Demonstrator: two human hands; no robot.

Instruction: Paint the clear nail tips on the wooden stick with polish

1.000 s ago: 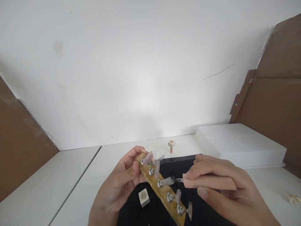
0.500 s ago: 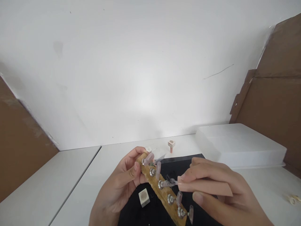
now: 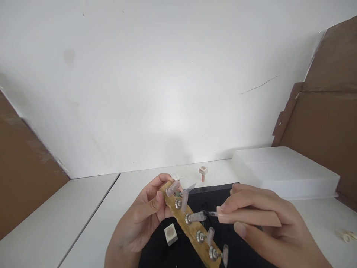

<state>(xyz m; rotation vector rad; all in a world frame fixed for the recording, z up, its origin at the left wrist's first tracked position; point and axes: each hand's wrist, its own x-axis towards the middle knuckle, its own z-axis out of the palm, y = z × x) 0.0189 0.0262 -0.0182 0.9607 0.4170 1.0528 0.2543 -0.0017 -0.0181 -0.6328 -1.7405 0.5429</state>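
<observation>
My left hand [image 3: 147, 212] grips the upper end of a yellow-brown nail tip stand [image 3: 192, 234], tilted down to the right. Several metal bases along it carry clear pinkish false nails. Between the fingers of my right hand [image 3: 259, 216] is a nail polish brush [image 3: 248, 217] with a thick peach handle, pointing left. Its dark bristles are at the free end of the middle false nail [image 3: 198, 216]; whether they touch it I cannot tell. Below the stand, a small whitish square block [image 3: 170, 234] with a round brownish mark sits on the black mat [image 3: 156, 249].
A similar block on a peach stem [image 3: 203, 173] stands behind the mat. Partly hidden behind my left hand is another whitish piece [image 3: 176, 178]. A translucent white box [image 3: 287, 171] sits at the right, with small beige pieces [image 3: 346, 236] at the right edge.
My right hand has drawn the brush to the right, from over the middle false nail to its tip. The stand in my left hand has shifted slightly left.
</observation>
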